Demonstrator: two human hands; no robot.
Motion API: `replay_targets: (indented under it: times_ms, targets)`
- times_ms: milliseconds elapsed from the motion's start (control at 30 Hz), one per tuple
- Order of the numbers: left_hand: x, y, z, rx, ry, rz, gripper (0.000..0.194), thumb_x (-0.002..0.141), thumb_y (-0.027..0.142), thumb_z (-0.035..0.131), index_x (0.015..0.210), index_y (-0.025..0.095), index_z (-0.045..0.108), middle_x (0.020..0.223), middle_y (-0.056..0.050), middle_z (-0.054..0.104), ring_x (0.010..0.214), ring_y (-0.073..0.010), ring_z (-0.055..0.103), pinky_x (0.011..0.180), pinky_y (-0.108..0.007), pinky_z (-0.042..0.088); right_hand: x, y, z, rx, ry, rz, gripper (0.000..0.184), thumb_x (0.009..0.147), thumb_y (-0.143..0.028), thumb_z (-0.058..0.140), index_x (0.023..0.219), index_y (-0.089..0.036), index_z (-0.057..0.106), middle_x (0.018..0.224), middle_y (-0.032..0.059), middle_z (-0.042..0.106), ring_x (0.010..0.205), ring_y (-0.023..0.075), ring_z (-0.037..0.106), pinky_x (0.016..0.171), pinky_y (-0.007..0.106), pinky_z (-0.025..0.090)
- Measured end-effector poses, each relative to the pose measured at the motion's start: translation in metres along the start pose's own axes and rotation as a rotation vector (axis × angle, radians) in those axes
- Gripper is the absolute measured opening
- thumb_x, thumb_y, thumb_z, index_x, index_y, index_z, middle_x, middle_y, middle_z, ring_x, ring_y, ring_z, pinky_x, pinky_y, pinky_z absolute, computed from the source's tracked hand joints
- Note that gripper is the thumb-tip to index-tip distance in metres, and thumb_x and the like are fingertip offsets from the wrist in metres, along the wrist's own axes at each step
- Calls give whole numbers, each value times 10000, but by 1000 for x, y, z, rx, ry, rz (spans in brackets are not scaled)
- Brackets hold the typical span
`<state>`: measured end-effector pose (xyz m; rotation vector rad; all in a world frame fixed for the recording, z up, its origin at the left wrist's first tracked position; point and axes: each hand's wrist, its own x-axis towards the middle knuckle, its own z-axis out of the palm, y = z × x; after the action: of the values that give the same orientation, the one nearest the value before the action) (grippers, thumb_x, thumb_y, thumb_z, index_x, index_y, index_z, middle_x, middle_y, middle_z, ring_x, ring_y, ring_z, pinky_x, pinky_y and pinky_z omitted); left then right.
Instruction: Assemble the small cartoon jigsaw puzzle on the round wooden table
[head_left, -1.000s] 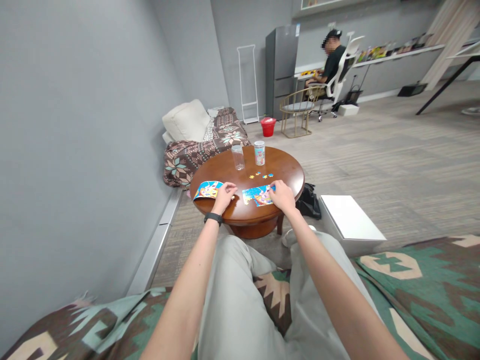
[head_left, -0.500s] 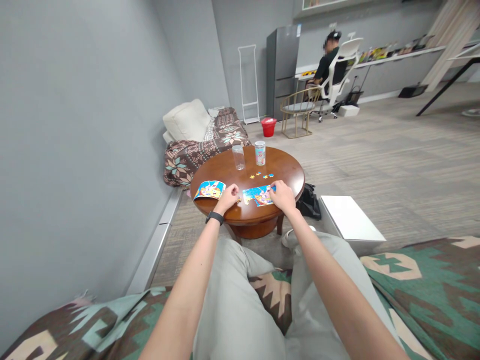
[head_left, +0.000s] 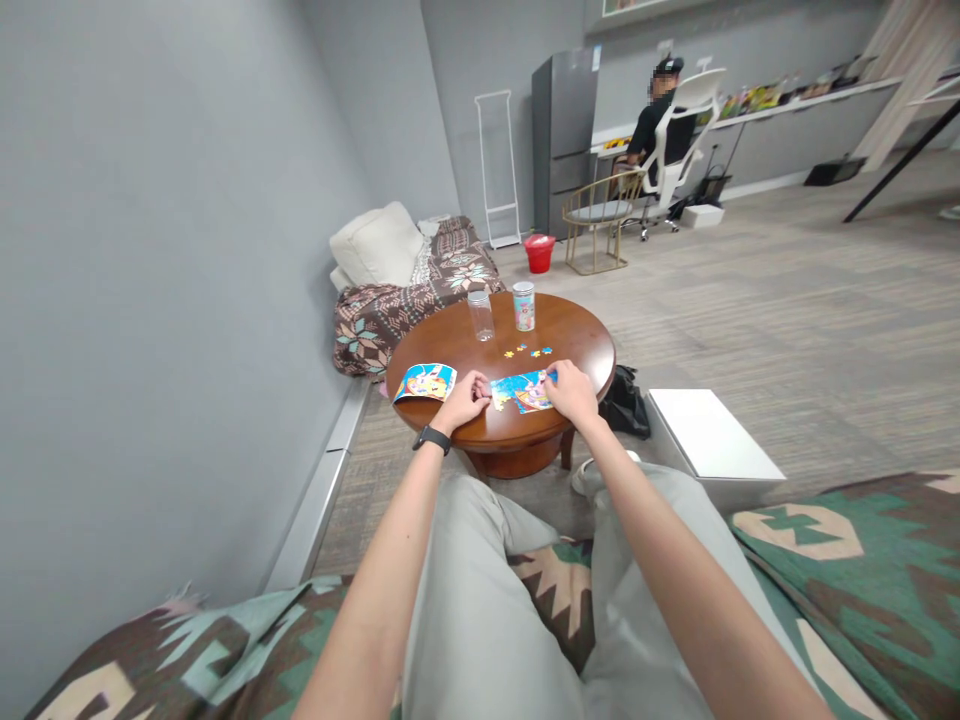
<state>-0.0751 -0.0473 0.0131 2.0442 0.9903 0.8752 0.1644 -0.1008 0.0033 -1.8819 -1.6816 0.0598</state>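
A partly assembled jigsaw puzzle (head_left: 523,391), blue with a colourful figure, lies on the round brown table (head_left: 431,342); its left edge is uneven. My left hand (head_left: 466,397), with a black watch (head_left: 433,440) on the wrist, is at that edge with its fingers curled together; what they hold is hidden. At the puzzle's right edge, my right hand (head_left: 574,391) has its fingers closed on the border. Several loose puzzle pieces (head_left: 535,352) lie beyond the puzzle. A picture sheet (head_left: 425,382) with a similar design, slightly curved, rests left of my left hand.
Toward the table's far side stand a clear jar (head_left: 481,317) and a printed canister (head_left: 524,307). A white box (head_left: 712,432) and a black bag (head_left: 627,402) are on the floor to the right. Farther back are a red bucket (head_left: 538,254) and a seated person (head_left: 655,128).
My left hand has moved slightly right, up to the puzzle's left edge; the small piece by its fingers no longer shows. My right hand stays on the right edge. The view has shifted slightly.
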Motion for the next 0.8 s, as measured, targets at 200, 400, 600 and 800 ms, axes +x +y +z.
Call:
replay_targets:
  times_ms: [200, 400, 600, 800]
  targets:
    - [2, -7, 3, 1, 95, -15, 274, 712, 67, 652, 922, 196, 532, 809, -9, 638, 774, -150, 598, 785, -310, 476, -1, -2, -3, -4, -10, 1, 203, 910, -243, 462, 1020, -165, 614, 1122, 130, 653, 1034, 269, 605, 885, 365, 415]
    - [3, -9, 1, -55, 94, -52, 271, 733, 87, 663, 941, 194, 526, 795, -3, 643, 781, -153, 599, 826, -323, 471, -2, -3, -4, 8, -6, 2, 214, 900, -212, 455, 1032, -158, 615, 1107, 129, 652, 1034, 263, 601, 881, 363, 415]
    - [1, -5, -1, -17, 82, -30, 247, 717, 82, 654, 913, 185, 546, 796, 10, 589, 781, -143, 576, 807, -301, 462, -1, -1, -2, -5, 6, -6, 206, 909, -235, 454, 1015, -163, 615, 1108, 129, 651, 1023, 260, 602, 872, 360, 414]
    - [-2, -2, -4, -106, 68, -77, 236, 730, 181, 690, 900, 182, 526, 745, 26, 579, 681, -120, 578, 675, -258, 460, -1, -1, -2, -4, 5, -5, 217, 919, -248, 448, 1029, -158, 612, 1107, 127, 653, 1025, 261, 604, 868, 356, 411]
